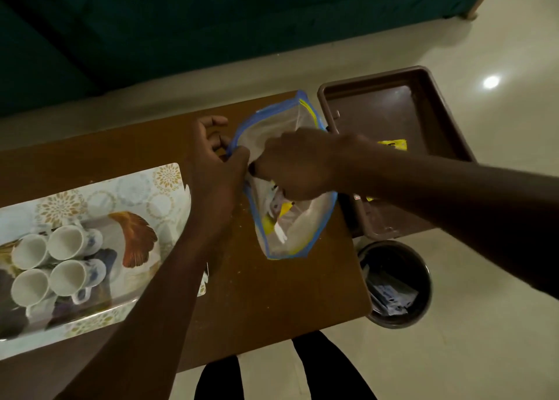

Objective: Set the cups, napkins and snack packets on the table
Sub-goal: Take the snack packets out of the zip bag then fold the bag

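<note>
A clear zip bag with a blue border (pixel 298 236) lies on the brown table (pixel 266 303), holding yellow snack packets and something white. My left hand (pixel 217 169) pinches the bag's left edge. My right hand (pixel 296 163) grips the bag's mouth from the right, fingers partly inside it. Several white cups with blue patterns (pixel 60 263) lie on their sides on a patterned tray (pixel 145 188) at the left. A yellow packet (pixel 393 144) lies in the brown tray (pixel 429 97) at the right, partly hidden by my right arm.
A dark round bin (pixel 396 284) with wrappers inside stands on the floor by the table's right end. A dark green sofa (pixel 181 30) runs along the far side. My legs show below the table's near edge. Crumbs dot the tabletop.
</note>
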Demonstrator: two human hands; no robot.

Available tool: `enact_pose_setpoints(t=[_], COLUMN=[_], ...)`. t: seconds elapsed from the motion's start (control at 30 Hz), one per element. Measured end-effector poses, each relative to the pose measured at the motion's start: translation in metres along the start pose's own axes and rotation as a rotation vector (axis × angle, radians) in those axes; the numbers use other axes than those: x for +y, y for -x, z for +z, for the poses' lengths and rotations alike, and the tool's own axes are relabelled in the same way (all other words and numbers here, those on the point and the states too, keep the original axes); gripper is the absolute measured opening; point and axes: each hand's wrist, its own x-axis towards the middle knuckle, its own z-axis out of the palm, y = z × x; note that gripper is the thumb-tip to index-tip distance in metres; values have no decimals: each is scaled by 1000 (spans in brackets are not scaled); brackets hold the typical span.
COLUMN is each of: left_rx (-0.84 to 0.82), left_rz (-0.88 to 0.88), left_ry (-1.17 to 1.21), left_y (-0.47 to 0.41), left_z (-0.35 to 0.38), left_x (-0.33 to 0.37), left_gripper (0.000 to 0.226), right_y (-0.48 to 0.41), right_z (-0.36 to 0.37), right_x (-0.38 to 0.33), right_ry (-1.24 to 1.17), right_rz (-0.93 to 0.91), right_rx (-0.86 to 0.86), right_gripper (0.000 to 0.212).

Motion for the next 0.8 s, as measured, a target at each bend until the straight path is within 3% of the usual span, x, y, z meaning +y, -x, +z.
enact_pose_setpoints(t=[0.1,0.2,0.3,0.43,0.53,0.63,0.7,0.77,0.8], left_rx=[14,82,158,286,300,296,293,285,283], left_rz=[10,-49,-24,14,20,29,30,29,34], left_ry=[-11,37,27,14,10,2,0,-9,-12], left_y=[1,1,-1,2,2,1,3,6,7], left_z=[1,2,3,8,12,17,23,29,33], left_x=[0,0,4,12,12,11,11,11,11], left_gripper=[41,34,29,27,29,31,31,36,38], right_y=[28,51,66,88,105,117,125,131,136], right_z=[-39,-55,-40,-5,32,80,121,163,184], right_x=[24,61,88,111,130,146,150,146,144], right_ry=[-158,-393,-893,-1589,-1811,-1896,-1969,-1994,-1972], right_rz=[35,220,331,231,262,669,987,1204,1311], right_rx=[122,343,487,791,1023,1305,1422,1325,1201], right_gripper=[29,25,25,40,44,44,32,6,8])
